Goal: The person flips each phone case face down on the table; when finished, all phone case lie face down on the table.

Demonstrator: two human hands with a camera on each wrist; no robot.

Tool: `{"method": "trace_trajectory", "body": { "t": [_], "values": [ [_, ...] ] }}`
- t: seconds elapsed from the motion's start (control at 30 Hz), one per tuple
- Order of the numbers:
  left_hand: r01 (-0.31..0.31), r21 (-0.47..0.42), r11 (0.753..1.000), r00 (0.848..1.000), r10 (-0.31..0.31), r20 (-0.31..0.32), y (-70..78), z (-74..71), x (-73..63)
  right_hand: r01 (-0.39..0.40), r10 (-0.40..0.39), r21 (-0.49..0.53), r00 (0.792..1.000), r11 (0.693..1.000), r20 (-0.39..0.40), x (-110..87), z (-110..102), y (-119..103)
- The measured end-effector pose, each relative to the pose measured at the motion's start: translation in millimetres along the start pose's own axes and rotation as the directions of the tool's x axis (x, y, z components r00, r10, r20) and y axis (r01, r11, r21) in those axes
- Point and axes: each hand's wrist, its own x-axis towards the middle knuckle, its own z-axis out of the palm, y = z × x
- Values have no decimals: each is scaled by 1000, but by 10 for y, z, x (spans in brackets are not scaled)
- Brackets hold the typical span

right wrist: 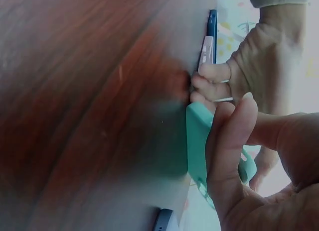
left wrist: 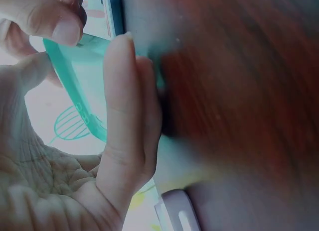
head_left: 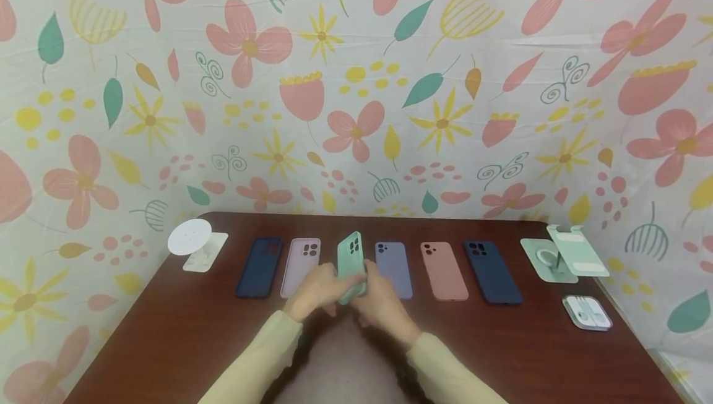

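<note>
A mint green phone case (head_left: 350, 257) stands tilted up over the middle of the table, camera cutouts at its top. My left hand (head_left: 319, 287) grips its lower left side, with the thumb across the camera-side face. From the other side my right hand (head_left: 384, 302) holds the lower right edge. The left wrist view shows the hollow inside of the case (left wrist: 79, 74) between the fingers. In the right wrist view, the fingers of my right hand (right wrist: 234, 151) curl over the case (right wrist: 198, 141), partly hiding it.
On the brown table (head_left: 150, 323), a dark blue case (head_left: 259, 268) and a lilac case (head_left: 298, 262) lie left; periwinkle (head_left: 394, 271), pink (head_left: 445, 271) and navy (head_left: 494, 273) cases lie right. A white stand (head_left: 192, 240), a mint stand (head_left: 576, 252) and boxed earphones (head_left: 587, 313) flank them.
</note>
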Motion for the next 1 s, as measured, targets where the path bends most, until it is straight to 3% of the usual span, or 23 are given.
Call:
{"method": "trace_trajectory", "body": {
  "t": [0.23, 0.4, 0.57, 0.83, 1.0],
  "values": [
    [-15, 29, 999, 1000, 14, 13, 22, -1, 12, 6, -6, 9, 1000, 1000, -9, -44, 0, -67],
    [-16, -89, 996, 998, 21, 55, -24, -4, 23, 28, -28, 12, 1000, 1000, 3, -57, 6, -74],
    [26, -238, 971, 994, 1, 113, -113, -33, 22, 54, -55, 19, 998, 998, 30, -38, 31, -67],
    [78, -309, 948, 979, -13, 205, -118, -134, -3, 79, -80, 6, 994, 997, 81, 35, 71, -1],
    [69, -329, 942, 983, -9, 181, -95, -180, -28, 26, -26, 2, 993, 1000, 113, 75, 71, 39]
  ]
}}
